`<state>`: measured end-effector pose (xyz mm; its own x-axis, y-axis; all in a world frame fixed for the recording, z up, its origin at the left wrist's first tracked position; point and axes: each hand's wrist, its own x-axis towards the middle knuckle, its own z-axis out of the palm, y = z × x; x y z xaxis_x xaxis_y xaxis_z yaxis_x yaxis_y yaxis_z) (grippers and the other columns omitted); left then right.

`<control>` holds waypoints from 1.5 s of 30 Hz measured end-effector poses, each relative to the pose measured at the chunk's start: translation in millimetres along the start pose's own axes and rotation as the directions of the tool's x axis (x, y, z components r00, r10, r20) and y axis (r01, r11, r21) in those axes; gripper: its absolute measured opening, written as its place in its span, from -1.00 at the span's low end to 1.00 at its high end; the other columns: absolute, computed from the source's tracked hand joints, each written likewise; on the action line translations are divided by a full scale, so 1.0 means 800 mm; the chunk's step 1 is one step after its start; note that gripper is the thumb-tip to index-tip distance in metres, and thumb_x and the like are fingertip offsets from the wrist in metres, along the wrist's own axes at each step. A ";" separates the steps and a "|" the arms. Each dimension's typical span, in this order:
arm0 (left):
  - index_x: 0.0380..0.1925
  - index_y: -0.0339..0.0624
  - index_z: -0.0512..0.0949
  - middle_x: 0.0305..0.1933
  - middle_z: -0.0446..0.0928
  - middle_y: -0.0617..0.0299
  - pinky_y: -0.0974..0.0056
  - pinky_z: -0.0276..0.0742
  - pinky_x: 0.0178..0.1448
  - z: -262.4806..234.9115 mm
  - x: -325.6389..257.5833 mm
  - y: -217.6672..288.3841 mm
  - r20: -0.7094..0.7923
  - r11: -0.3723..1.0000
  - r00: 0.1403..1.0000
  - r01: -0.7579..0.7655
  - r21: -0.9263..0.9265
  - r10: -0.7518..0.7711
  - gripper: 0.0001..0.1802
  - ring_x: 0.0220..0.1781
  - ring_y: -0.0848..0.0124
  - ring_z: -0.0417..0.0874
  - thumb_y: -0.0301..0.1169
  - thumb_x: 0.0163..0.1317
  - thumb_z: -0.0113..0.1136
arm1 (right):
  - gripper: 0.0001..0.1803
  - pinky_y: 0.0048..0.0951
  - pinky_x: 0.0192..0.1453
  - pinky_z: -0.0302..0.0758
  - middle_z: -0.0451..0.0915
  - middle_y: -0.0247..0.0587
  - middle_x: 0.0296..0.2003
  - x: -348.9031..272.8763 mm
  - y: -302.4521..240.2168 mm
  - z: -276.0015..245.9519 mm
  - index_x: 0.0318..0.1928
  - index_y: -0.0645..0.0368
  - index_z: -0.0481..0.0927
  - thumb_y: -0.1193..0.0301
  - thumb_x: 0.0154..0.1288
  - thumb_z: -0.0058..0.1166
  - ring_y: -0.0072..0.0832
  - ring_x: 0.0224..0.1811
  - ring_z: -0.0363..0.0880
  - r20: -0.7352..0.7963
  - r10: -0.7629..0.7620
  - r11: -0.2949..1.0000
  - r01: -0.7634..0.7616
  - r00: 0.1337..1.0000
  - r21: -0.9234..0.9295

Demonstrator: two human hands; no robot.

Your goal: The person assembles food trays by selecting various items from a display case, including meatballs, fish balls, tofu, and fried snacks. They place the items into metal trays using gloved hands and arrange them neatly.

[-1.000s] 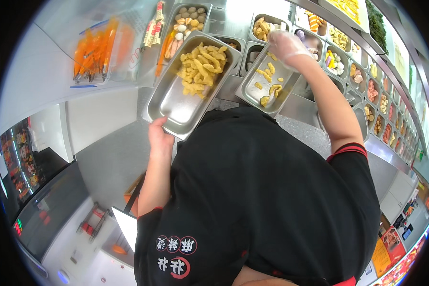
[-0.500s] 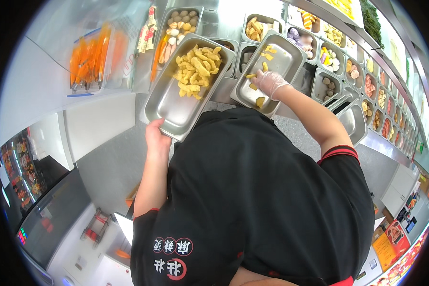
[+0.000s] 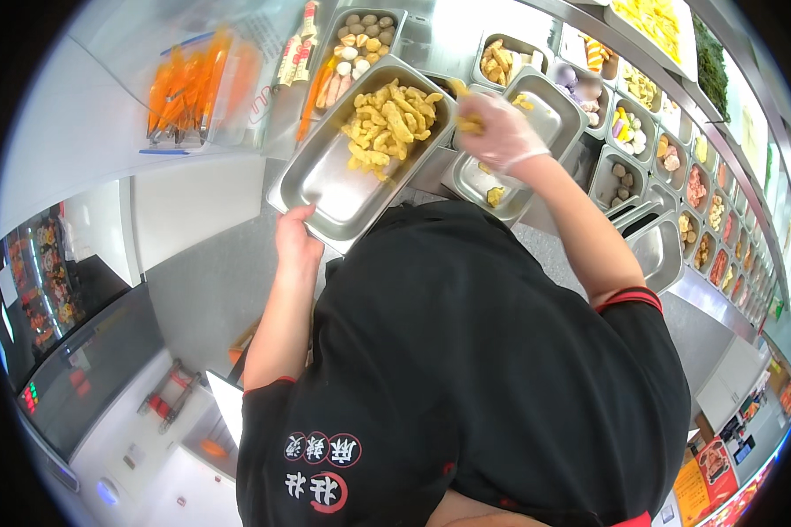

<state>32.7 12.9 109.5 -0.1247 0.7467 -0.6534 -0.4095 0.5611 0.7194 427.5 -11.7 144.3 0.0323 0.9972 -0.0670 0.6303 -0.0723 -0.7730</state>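
My bare left hand (image 3: 297, 239) grips the near left corner of a deep steel food pan (image 3: 321, 184), its thumb over the rim. Yellow, knobbly food strips (image 3: 391, 123) lie heaped in the far half of that pan, which is tilted. My right hand (image 3: 504, 136), in a clear plastic glove, is closed on a few yellow strips (image 3: 468, 121) just beside the pan's right rim. Below and behind it is a second steel pan (image 3: 549, 110) with a few yellow scraps (image 3: 494, 195) left on its bottom. The glove hides part of that pan.
A pan of balls and sticks (image 3: 360, 44) stands behind the left pan. Rows of small food pans (image 3: 628, 127) fill the counter to the right. Stacked steel pans (image 3: 655, 250) sit near my right elbow. Far left, a clear bin holds orange-handled tools (image 3: 189, 88).
My right hand has lifted out of the second pan with yellow strips and moved up toward the left pan. Fewer scraps lie in the second pan. My left hand keeps its grip.
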 end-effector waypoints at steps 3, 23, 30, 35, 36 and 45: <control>0.27 -0.36 0.43 0.26 0.55 -0.07 -0.15 0.57 0.42 0.007 0.006 0.002 -0.033 0.999 0.999 0.041 -0.008 -0.041 -0.45 0.30 -0.01 0.61 -0.71 0.22 0.01 | -0.67 -0.12 0.23 0.53 0.62 0.04 -0.08 0.034 -0.067 0.031 0.04 0.17 0.59 0.36 0.29 0.19 -0.01 0.08 0.60 0.061 -0.255 0.964 0.250 0.965 0.088; 0.30 -0.37 0.42 0.24 0.56 -0.06 -0.14 0.60 0.38 -0.024 0.012 0.025 -0.023 0.996 0.996 0.086 -0.027 -0.086 -0.42 0.29 0.00 0.62 -0.71 0.22 0.00 | -0.80 -0.13 0.06 0.68 0.75 0.01 -0.11 -0.067 0.105 0.077 -0.09 0.15 0.71 0.50 0.30 0.12 -0.11 0.00 0.77 0.478 0.144 0.805 0.178 0.867 -0.566; 0.22 -0.43 0.47 0.24 0.57 -0.11 -0.17 0.54 0.45 -0.016 0.019 0.015 0.024 0.995 0.997 0.077 0.064 -0.079 -0.52 0.30 -0.03 0.62 -0.59 0.27 0.03 | -0.51 -0.17 0.06 0.62 0.72 0.06 -0.10 -0.029 -0.040 0.015 0.08 0.18 0.62 0.13 0.30 0.38 -0.07 -0.08 0.73 0.039 0.036 0.994 -0.040 0.999 0.101; 0.24 -0.42 0.46 0.22 0.58 -0.08 -0.12 0.57 0.41 0.003 0.015 0.011 0.054 0.988 0.986 0.156 0.008 -0.156 -0.49 0.27 -0.01 0.64 -0.66 0.24 0.01 | -0.53 -0.25 0.06 0.60 0.71 -0.01 -0.16 0.010 -0.080 0.047 0.15 0.18 0.61 0.14 0.41 0.31 -0.22 -0.10 0.69 -0.086 0.113 0.944 -0.079 0.990 0.320; 0.25 -0.42 0.46 0.22 0.58 -0.07 -0.09 0.60 0.39 0.004 0.014 0.011 0.047 0.988 0.987 0.152 -0.009 -0.152 -0.47 0.26 0.00 0.65 -0.70 0.23 0.00 | -0.63 -0.28 0.04 0.60 0.70 -0.04 -0.22 0.012 -0.058 0.042 0.07 0.19 0.64 0.20 0.43 0.28 -0.28 -0.17 0.67 -0.207 0.109 0.961 -0.049 0.972 0.273; 0.25 -0.45 0.44 0.22 0.56 -0.11 -0.10 0.56 0.42 -0.005 0.001 0.000 -0.045 0.985 0.987 0.153 -0.078 -0.157 -0.49 0.27 -0.01 0.62 -0.67 0.25 -0.03 | -0.73 -0.06 0.25 0.56 0.69 0.16 0.04 0.006 0.207 0.059 0.00 0.17 0.65 0.35 0.41 0.04 0.00 0.16 0.67 -0.113 0.340 0.805 -0.351 0.934 -0.479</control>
<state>28.8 11.8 108.0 -0.0998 0.6323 -0.7683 -0.4933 0.6391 0.5901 495.3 -19.9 -13.9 0.3319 0.9085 -0.2539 0.8674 -0.3997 -0.2964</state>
